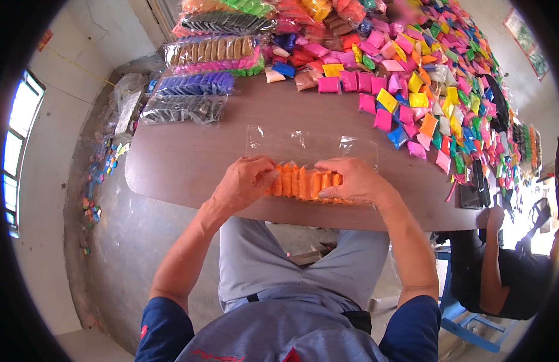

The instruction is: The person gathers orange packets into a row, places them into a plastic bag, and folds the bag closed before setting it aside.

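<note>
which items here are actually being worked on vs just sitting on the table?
In hand:
- row of orange packets, pressed together between left hand and right hand
- clear plastic bag, flat just behind the row

Lying about:
- loose heap of coloured packets
- filled bags of packets at far left
- phone near the table edge
- seated co-worker

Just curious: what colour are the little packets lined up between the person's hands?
Orange packets, seen in the head view.
</note>
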Action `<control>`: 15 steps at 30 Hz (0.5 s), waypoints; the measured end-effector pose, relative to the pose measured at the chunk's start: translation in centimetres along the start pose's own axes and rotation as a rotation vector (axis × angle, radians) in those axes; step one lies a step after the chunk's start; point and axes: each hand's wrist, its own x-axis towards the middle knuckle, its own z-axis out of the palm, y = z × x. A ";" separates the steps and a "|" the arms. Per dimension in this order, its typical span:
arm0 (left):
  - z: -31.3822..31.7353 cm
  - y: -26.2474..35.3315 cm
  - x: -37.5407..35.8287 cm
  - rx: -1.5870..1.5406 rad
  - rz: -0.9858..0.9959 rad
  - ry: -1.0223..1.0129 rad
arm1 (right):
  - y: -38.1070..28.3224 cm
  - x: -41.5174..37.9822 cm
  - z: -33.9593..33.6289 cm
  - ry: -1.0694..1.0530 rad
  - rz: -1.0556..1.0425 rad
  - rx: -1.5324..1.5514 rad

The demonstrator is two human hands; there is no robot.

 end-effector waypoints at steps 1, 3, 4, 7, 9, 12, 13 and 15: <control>-0.1 0.2 -0.1 -0.001 -0.008 -0.007 | -0.1 0.2 0.3 0.001 -0.042 -0.031; 0.1 -0.4 -0.2 0.025 0.045 0.047 | 0.0 0.4 0.7 0.006 -0.038 -0.011; 0.2 -0.6 -0.2 0.038 0.074 0.074 | 0.0 0.5 0.7 0.010 -0.035 -0.003; 0.2 -0.3 0.2 0.084 0.121 0.102 | -0.3 0.7 0.8 0.001 -0.019 -0.029; 0.7 -0.2 0.7 0.072 0.109 0.086 | 0.0 0.9 1.2 0.012 -0.049 -0.051; 1.0 0.3 1.2 0.070 0.074 0.031 | 0.0 1.1 1.1 0.007 -0.030 0.031; 1.1 0.4 1.2 0.072 0.058 0.007 | 0.1 1.1 1.1 0.000 -0.013 0.078; 1.3 0.5 1.1 0.019 0.040 0.017 | 0.5 0.9 1.0 -0.003 0.063 0.254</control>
